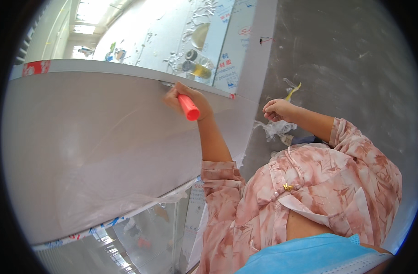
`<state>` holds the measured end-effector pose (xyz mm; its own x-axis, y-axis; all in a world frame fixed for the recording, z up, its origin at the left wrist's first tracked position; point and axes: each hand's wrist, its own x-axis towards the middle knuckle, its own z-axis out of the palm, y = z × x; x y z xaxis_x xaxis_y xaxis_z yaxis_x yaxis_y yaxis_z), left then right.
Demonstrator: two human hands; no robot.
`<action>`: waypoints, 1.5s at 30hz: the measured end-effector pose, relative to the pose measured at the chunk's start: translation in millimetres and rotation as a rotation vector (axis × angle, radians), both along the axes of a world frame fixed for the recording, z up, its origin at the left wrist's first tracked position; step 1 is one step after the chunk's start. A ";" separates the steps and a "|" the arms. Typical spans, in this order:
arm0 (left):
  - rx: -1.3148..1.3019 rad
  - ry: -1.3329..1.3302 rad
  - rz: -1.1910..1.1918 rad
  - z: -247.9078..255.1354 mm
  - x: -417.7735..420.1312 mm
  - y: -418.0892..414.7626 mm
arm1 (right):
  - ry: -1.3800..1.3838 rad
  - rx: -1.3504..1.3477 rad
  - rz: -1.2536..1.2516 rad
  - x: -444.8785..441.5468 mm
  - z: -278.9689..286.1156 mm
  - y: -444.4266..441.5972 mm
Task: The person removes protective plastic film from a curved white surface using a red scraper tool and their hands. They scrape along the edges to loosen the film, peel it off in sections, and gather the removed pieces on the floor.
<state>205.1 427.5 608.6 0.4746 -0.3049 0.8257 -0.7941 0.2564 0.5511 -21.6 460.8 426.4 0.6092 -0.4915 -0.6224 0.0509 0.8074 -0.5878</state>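
Note:
My left hand (195, 101) grips a red tubular handle (189, 108) of a hand tool. A thin grey blade-like part (167, 83) shows beyond the fist, at the seam beneath a metal rim (126, 70). The hand lies against or just over a broad pale panel (102, 137); contact cannot be made out. Slight blur covers the fingers. My right hand (279, 110) hangs over the grey floor, its fingers curled with no object visible in them. Crumpled clear plastic film (277, 128) appears just below that hand.
Past the rim, a surface partly covered in printed protective film (226, 75) holds a bottle with yellow contents (198, 69), a roll of tape (200, 36) and crumpled film scraps. Thin wires (266, 39) and a yellow strip (293, 91) are on the floor (325, 61). Loose film edges the panel's lower side.

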 end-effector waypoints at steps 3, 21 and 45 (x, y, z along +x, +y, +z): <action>-0.009 -0.066 -0.004 -57.4 4.2 2.2 | 0.092 0.020 -0.017 -14.0 5.4 7.6; 0.202 -0.037 -0.052 -282.9 -14.5 62.1 | 0.435 0.151 -0.092 -83.6 -16.9 69.9; 0.761 0.767 -0.166 -323.7 -28.9 233.5 | 0.113 0.322 -0.221 181.5 -90.5 -6.1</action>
<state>176.2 661.0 284.9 0.6884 -0.7179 -0.1035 -0.1592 -0.2888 0.9441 159.9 454.7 336.0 0.4295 -0.3718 -0.8230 0.1936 0.9281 -0.3182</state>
